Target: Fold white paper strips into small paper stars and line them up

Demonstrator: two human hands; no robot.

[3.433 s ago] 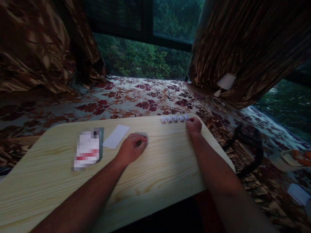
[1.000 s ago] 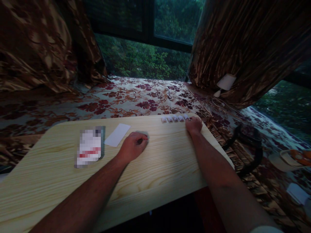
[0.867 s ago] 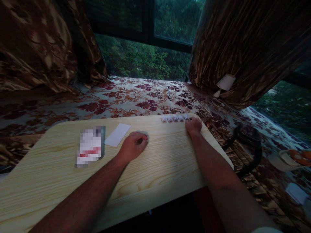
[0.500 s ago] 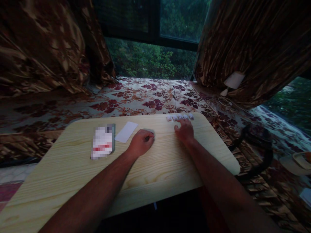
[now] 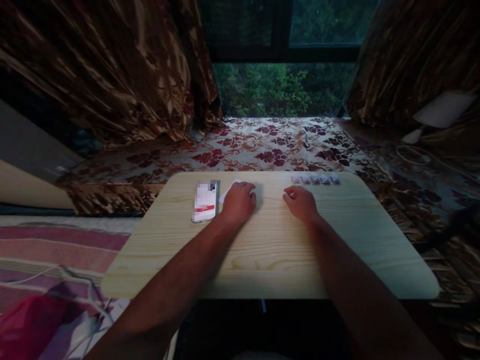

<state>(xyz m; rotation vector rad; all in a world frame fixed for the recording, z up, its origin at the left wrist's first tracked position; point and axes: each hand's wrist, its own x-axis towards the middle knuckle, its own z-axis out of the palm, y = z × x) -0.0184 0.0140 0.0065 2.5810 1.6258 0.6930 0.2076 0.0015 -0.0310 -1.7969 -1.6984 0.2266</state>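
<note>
Overlapping white paper (image 5: 225, 193) mid-frame, the left hand (image 5: 240, 202) curls; right of centre, the right hand (image 5: 302, 201) bends its fingers; I cannot tell either's grip.

We've got a white lamp (image 5: 444, 109) by the right-hand curtain (image 5: 405, 55), greenery (image 5: 262, 90) outside the window (image 5: 333, 25) and floral fabric (image 5: 270, 142) below.

A lane of bare tabletop (image 5: 273, 240) is opening between the left hand (image 5: 240, 201) and right hand (image 5: 302, 202); white paper (image 5: 227, 191) and a phone (image 5: 205, 204) are crowding the left; five white pieces (image 5: 315, 179) are obstructing the far edge.
</note>
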